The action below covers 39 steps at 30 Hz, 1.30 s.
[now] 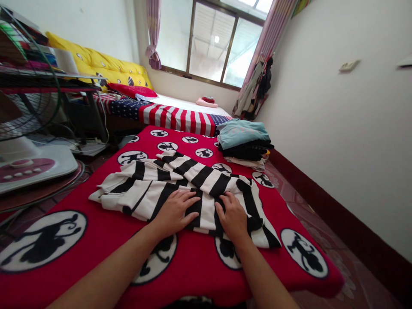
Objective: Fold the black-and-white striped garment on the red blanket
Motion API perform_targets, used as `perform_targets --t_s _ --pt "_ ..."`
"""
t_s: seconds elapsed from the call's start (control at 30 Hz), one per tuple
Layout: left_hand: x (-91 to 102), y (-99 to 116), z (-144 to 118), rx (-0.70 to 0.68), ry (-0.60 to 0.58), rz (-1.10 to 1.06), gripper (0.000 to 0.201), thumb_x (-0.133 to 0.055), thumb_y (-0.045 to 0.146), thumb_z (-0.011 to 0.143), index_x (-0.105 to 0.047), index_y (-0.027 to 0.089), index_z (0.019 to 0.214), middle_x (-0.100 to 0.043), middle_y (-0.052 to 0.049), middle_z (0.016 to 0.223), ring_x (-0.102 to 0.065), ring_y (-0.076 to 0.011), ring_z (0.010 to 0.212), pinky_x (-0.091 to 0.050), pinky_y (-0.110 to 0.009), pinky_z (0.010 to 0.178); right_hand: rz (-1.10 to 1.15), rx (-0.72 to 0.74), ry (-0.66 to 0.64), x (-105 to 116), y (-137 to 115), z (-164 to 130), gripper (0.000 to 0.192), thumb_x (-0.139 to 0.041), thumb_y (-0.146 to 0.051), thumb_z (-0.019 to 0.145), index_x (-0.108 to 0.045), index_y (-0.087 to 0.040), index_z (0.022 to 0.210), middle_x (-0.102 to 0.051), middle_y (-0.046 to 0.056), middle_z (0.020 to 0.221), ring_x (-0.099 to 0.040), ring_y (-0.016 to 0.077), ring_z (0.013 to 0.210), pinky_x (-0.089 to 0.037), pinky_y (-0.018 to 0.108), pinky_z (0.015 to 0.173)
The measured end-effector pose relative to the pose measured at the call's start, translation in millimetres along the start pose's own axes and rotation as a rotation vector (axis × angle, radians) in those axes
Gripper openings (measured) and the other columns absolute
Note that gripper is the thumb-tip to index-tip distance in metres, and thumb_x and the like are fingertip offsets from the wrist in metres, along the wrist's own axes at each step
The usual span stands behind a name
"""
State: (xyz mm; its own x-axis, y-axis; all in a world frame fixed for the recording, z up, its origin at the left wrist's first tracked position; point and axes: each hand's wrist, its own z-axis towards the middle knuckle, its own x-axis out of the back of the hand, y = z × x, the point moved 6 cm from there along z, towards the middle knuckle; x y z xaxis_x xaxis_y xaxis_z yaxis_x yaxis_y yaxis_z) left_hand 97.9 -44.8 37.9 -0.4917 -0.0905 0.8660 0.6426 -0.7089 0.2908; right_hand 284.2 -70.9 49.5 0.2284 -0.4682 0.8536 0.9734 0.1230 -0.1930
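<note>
Down on the near half of a red blanket [96, 206] printed with black-and-white cartoon roundels lies a black-and-white striped garment [180, 184], partly folded and rumpled, its stripes running at several angles where layers overlap. Both of the person's hands rest flat on its near edge, side by side and just apart. The left hand [175, 212] lies palm down with the fingers stretched forward and slightly spread, the fingertips pointing toward the middle of the cloth. The right hand [233, 216] is also palm down, its fingers lying close together and curling a little over a dark stripe; neither hand pinches or lifts the fabric. Both bare forearms reach in from the bottom of the view. Beyond the garment, at the far right corner of the blanket, stands a stack of folded clothes [244, 143], a light blue piece on top, dark ones beneath and pale ones at the bottom. Behind it a bed [180, 116] carries a stars-and-stripes cover, a red pillow [131, 91] and yellow cushions against the wall. A floor fan [25, 128] stands at the left, and clothes [254, 90] hang by the window [219, 43] near the pink curtain.
</note>
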Motion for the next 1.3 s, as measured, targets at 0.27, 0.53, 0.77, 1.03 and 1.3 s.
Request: perform_targets --t_s 0.27,0.53,0.77,1.03,1.3 --pt "0.4 -0.7 0.2 -0.011 0.019 -0.020 0.042 -0.057 0.042 0.087 -0.058 0.029 0.127 -0.057 -0.005 0.135 -0.050 -0.0269 0.124 -0.033 -0.049 0.108 0.003 0.001 -0.002 0.4 -0.3 -0.3 0.029 -0.048 -0.034 0.093 -0.064 -0.018 0.112 -0.059 0.010 0.122 -0.055 0.0238 0.110 -0.044 0.035 0.094" --pt "1.2 -0.6 -0.1 -0.001 0.023 -0.032 0.042 -0.057 0.042 0.087 -0.058 0.029 0.127 -0.057 -0.005 0.135 -0.050 -0.0271 0.124 -0.032 -0.049 0.109 0.006 0.000 -0.010 0.0 0.3 -0.2 0.028 -0.048 -0.034 0.093 -0.064 -0.019 0.111 -0.059 0.010 0.122 -0.055 0.0237 0.110 -0.044 0.035 0.094" --pt "-0.2 -1.0 0.2 0.000 0.006 -0.021 0.042 -0.056 0.043 0.088 -0.057 0.029 0.128 -0.056 -0.005 0.135 -0.049 -0.0270 0.125 -0.032 -0.050 0.109 0.009 0.000 -0.012 -0.2 0.4 -0.2 0.029 -0.048 -0.034 0.093 -0.063 -0.018 0.112 -0.058 0.010 0.123 -0.055 0.0236 0.110 -0.044 0.034 0.093" --pt "1.3 0.0 0.3 -0.006 0.016 -0.019 0.042 -0.056 0.043 0.088 -0.057 0.029 0.127 -0.056 -0.005 0.135 -0.049 -0.0269 0.124 -0.032 -0.049 0.109 0.006 0.001 -0.003 0.5 0.2 0.0 0.028 -0.048 -0.034 0.093 -0.064 -0.019 0.111 -0.059 0.009 0.122 -0.055 0.0237 0.110 -0.044 0.034 0.093" --pt "0.7 -1.3 -0.2 -0.012 0.034 -0.035 0.042 -0.057 0.043 0.087 -0.058 0.029 0.127 -0.057 -0.005 0.135 -0.050 -0.0272 0.124 -0.033 -0.049 0.109 0.006 0.007 0.005 0.2 0.2 -0.3 0.028 -0.048 -0.034 0.093 -0.064 -0.020 0.111 -0.059 0.009 0.121 -0.055 0.0232 0.108 -0.044 0.034 0.092"
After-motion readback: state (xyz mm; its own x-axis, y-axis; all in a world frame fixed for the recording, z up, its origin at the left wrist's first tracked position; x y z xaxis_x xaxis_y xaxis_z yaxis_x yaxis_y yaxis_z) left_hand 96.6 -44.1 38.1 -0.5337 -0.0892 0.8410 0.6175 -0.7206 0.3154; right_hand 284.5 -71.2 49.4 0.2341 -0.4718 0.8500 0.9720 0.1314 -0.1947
